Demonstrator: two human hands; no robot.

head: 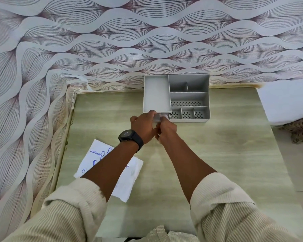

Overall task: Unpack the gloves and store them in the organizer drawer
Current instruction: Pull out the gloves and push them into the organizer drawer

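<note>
Gloves [158, 117], a small translucent bundle, sit pinched between both hands right at the front of the grey organizer [189, 98], approx. at the mouth of its drawer [163, 115]. Drawer shows only as a pale sliver under the organizer's left tray, mostly hidden by fingers; can't tell how far out it is.

Left hand [143, 127]: arm reaches fwd from lower left, sleeve rolled to elbow, black watch [130, 137] on wrist, back of hand up, fingers curled over the bundle w/ tips touching the tray's front edge. Grip closed on the gloves.

Right hand [165, 130]: arm comes in from lower right, sleeve also rolled, hand tucked just beside and slightly under the left, fingers closed on the same bundle.

Organizer stands at far edge of the bench [217, 154], against the patterned wall. Left side: one long shallow tray, nothing in it. Right side: two small back compartments, a wide middle one w/ perforated floor, three small perforated cells in front; all look bare.

White packet [129, 177] printed "DISPOSABLE" in blue lies flat on bench near left, partly under the left forearm, well apart from the organizer.
</note>
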